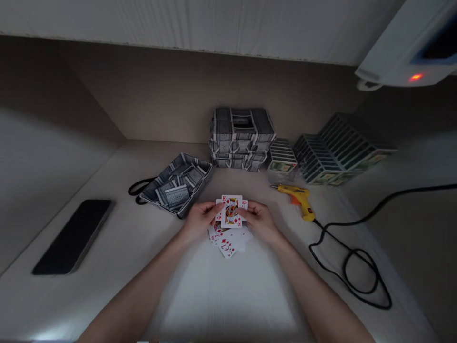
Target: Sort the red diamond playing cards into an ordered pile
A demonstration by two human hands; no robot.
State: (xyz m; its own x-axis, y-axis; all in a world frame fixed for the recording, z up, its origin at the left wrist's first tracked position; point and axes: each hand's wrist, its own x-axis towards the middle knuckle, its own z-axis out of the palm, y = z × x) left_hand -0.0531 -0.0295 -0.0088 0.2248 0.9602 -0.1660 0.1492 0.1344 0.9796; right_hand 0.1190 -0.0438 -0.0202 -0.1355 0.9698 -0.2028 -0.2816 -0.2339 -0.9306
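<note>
Between my two hands is a pair of playing cards, a king of diamonds (232, 215) laid upright across a sideways red queen (244, 205) behind it. My left hand (202, 219) pinches their left side with the thumb on top. On the right side my right hand (260, 220) presses its thumb on the cards, its fingers behind. Beneath them a loose fan of face-up cards (227, 245) lies on the white surface, a red five, six and seven among them. The held cards hide part of this fan.
Left of my hands, a tray folded from cards (178, 186) holds loose cards. Behind stands a box made of cards (243, 138). Card boxes (328, 152) and a yellow glue gun (300, 197) with a looping black cable are right. A phone (73, 237) lies left.
</note>
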